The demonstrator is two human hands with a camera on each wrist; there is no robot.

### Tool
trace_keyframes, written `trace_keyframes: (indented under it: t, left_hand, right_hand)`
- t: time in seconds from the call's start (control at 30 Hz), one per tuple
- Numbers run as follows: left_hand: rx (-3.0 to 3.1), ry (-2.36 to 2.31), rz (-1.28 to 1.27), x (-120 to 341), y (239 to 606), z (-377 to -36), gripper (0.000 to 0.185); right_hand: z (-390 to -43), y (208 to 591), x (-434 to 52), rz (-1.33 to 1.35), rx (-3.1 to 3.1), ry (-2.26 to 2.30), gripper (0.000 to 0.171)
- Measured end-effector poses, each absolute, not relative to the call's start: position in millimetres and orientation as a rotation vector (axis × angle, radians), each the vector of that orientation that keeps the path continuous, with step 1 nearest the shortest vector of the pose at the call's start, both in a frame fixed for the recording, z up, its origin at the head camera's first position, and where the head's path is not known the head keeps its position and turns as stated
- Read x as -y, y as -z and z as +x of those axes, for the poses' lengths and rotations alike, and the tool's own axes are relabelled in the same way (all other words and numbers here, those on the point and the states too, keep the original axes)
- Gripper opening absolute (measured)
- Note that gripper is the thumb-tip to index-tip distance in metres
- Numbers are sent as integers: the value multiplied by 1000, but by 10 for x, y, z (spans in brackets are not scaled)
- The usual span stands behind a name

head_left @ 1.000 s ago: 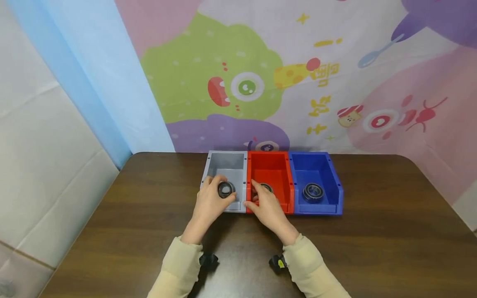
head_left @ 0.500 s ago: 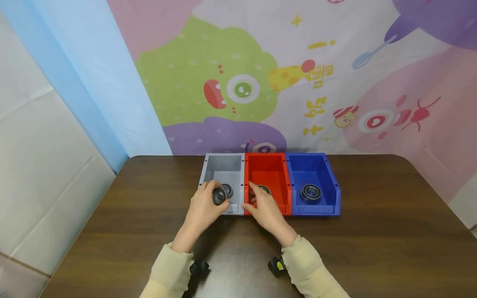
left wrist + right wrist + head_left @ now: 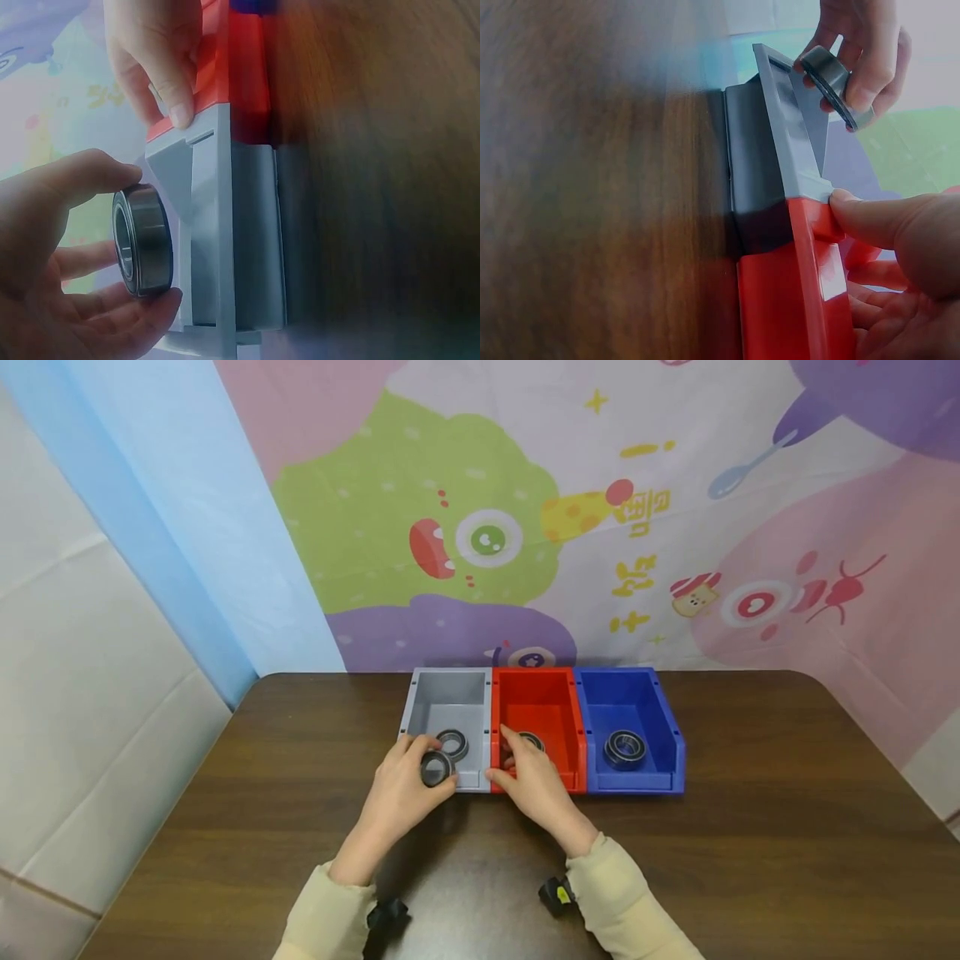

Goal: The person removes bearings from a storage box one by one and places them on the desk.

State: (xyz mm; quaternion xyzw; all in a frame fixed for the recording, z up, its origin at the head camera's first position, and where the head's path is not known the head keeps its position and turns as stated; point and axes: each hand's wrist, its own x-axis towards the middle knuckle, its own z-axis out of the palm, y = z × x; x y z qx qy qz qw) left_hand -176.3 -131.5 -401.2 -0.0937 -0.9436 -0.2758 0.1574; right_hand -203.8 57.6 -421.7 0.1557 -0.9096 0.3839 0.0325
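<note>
My left hand [image 3: 401, 785] pinches a ball bearing [image 3: 144, 240] between thumb and fingers, tilted on edge over the front of the grey bin [image 3: 225, 225]. Behind it, a second bearing [image 3: 452, 745] lies on the grey bin's floor. My right hand [image 3: 536, 777] grips the red bin [image 3: 543, 693] at its left wall, thumb on the front corner where red meets grey and fingers inside. Partly hidden by that hand is a bearing [image 3: 533, 741] in the red bin. Another bearing [image 3: 626, 749] lies in the blue bin [image 3: 633, 693].
The three bins stand side by side near the back edge of the brown wooden table [image 3: 772, 827]. A printed cartoon cloth [image 3: 495, 468] hangs right behind them. Dark wrist-worn cameras [image 3: 557, 896] show below the sleeves.
My left hand has drawn back toward me and left with its bearing, uncovering the bearing in the grey bin. The right hand has kept its place at the red bin's wall.
</note>
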Motion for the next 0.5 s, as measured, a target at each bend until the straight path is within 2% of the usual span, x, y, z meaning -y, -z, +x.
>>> trace_keyframes:
  t: [0.5]
  left_hand:
    - [2708,719,-344,1343,4024,-1642,46]
  right_hand:
    - [-2034,4214,-578,476,2799,-1181,67]
